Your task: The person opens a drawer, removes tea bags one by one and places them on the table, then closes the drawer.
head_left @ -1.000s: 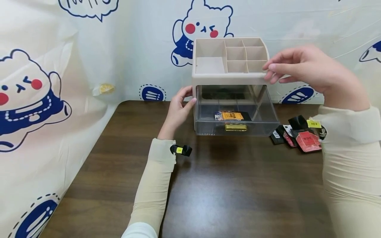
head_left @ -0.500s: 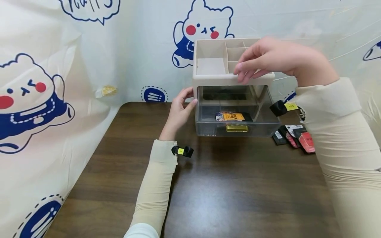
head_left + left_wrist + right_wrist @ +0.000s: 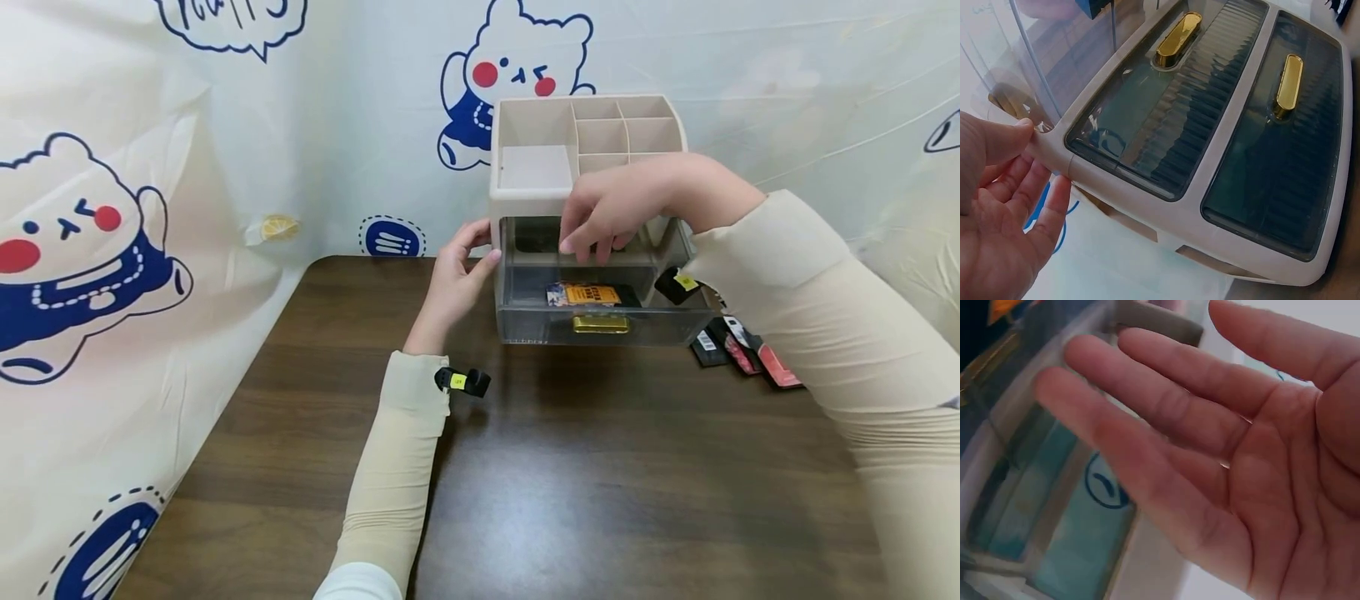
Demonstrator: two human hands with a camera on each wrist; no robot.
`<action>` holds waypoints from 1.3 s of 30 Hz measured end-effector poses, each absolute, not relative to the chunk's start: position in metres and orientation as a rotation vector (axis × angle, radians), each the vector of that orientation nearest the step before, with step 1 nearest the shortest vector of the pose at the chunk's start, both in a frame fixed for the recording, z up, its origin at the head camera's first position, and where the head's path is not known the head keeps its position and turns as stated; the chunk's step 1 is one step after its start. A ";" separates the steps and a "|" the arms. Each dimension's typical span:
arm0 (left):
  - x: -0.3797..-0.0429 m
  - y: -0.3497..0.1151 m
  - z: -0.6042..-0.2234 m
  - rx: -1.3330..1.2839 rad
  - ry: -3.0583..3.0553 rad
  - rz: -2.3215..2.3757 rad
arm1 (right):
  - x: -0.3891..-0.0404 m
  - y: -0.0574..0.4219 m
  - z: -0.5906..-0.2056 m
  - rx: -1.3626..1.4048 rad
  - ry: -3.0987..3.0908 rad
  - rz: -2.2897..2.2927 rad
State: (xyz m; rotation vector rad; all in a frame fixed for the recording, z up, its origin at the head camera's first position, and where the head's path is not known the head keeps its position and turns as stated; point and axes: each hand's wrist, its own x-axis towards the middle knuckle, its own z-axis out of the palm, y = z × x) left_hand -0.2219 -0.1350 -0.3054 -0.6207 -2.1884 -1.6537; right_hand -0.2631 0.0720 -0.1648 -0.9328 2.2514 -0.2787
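Note:
A cream desktop organizer (image 3: 517,205) with a compartmented top stands at the back of the table. Its clear upper drawer (image 3: 532,327) is pulled out and has a gold handle (image 3: 601,324). Inside lies an orange and black packet (image 3: 592,294). My left hand (image 3: 450,283) grips the organizer's left side, thumb on the front edge and fingers along the side. Over the drawer hangs my right hand (image 3: 618,208), fingers pointing down and nothing held. In the left wrist view, two pushed-in drawers with gold handles (image 3: 1289,86) show in the organizer's front.
Several flat packets (image 3: 708,348), one with a red front (image 3: 780,368), lie right of the organizer, partly behind my right sleeve. A printed curtain (image 3: 360,125) hangs behind the brown table (image 3: 525,483).
My right hand has moved left and down from the organizer's right upper edge to over the pulled-out drawer. The left hand keeps its place on the side.

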 end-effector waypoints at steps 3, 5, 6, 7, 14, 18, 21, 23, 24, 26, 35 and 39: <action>-0.226 -0.136 -0.310 -0.635 -2.176 -1.657 | -0.264 0.069 -0.172 -0.880 2.205 -0.203; -0.225 -0.135 -0.311 -0.641 -2.171 -1.657 | -0.265 0.067 -0.178 -0.848 2.193 -0.176; -0.225 -0.135 -0.310 -0.642 -2.169 -1.660 | -0.265 0.066 -0.180 -0.832 2.191 -0.169; -0.225 -0.135 -0.310 -0.644 -2.168 -1.659 | -0.266 0.065 -0.182 -0.823 2.189 -0.164; -0.221 -0.134 -0.305 -0.623 -2.196 -1.646 | -0.264 0.065 -0.187 -0.766 2.136 -0.205; -0.221 -0.134 -0.305 -0.624 -2.193 -1.648 | -0.264 0.066 -0.190 -0.791 2.100 -0.207; -0.221 -0.134 -0.305 -0.628 -2.192 -1.655 | -0.265 0.066 -0.192 -0.783 2.091 -0.218; -0.220 -0.133 -0.305 -0.626 -2.195 -1.661 | -0.265 0.067 -0.192 -0.754 2.089 -0.233; -0.220 -0.133 -0.305 -0.623 -2.194 -1.662 | -0.265 0.067 -0.192 -0.736 2.088 -0.238; -0.220 -0.134 -0.305 -0.620 -2.192 -1.664 | -0.264 0.066 -0.191 -0.701 2.083 -0.233; -0.221 -0.135 -0.304 -0.633 -2.177 -1.665 | -0.262 0.063 -0.187 -0.687 2.075 -0.183; -0.220 -0.135 -0.303 -0.619 -2.187 -1.659 | -0.262 0.063 -0.187 -0.674 2.092 -0.195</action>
